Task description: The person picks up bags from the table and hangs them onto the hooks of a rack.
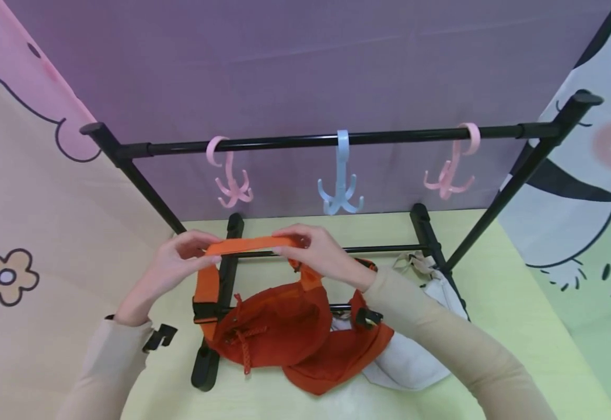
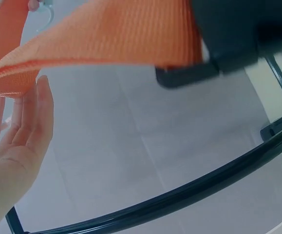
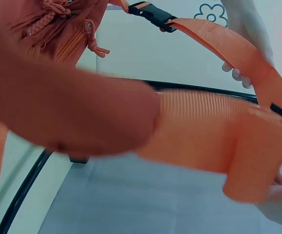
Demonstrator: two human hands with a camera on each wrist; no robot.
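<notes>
An orange webbing strap [image 1: 250, 245] is stretched between my two hands, above the back of a rust-orange bag [image 1: 279, 326] with braided drawstrings. My left hand [image 1: 171, 262] pinches the strap's left bend between thumb and fingers. In the left wrist view, fingers of the left hand [image 2: 19, 136] lie under the webbing. With thumb and fingers, my right hand [image 1: 318, 251] pinches the other end. From the left hand the strap drops to a black buckle [image 1: 205, 310] beside the bag; the right wrist view also shows this buckle [image 3: 153, 14].
A black rack spans the table [image 1: 515, 326], its top bar [image 1: 284, 142] above and beyond my hands. From it hang a pink hook [image 1: 234, 189], a blue hook [image 1: 342, 175] and another pink hook [image 1: 448, 175]. A whitish bag [image 1: 410, 364] lies at the right, partly under the orange one.
</notes>
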